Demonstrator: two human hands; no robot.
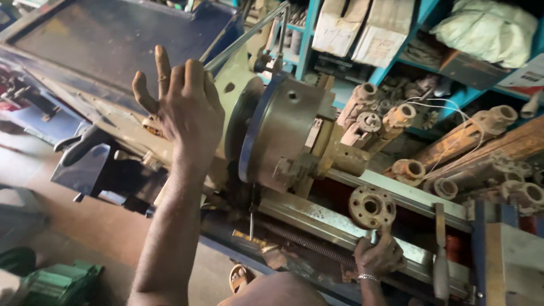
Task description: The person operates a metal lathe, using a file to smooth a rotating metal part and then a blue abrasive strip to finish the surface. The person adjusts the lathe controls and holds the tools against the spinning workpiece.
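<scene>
Left hand (pixel 187 107) raised before the lathe's headstock, fingers (pixel 163 65) loosely spread, gripping nothing, near the chuck (pixel 283 127). Right hand (pixel 378 256) low on the lathe bed (pixel 317 212), fingers curled round the lower edge of a rusty round flange (pixel 372 207) standing upright just right of the chuck.

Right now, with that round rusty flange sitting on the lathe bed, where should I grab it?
Probably by the outer rim of the flange, coming from its near, lower edge where the right hand already is. It stands on edge against the bed rail, so the rim shows all round; the bolt holes look too small for fingers.
</scene>
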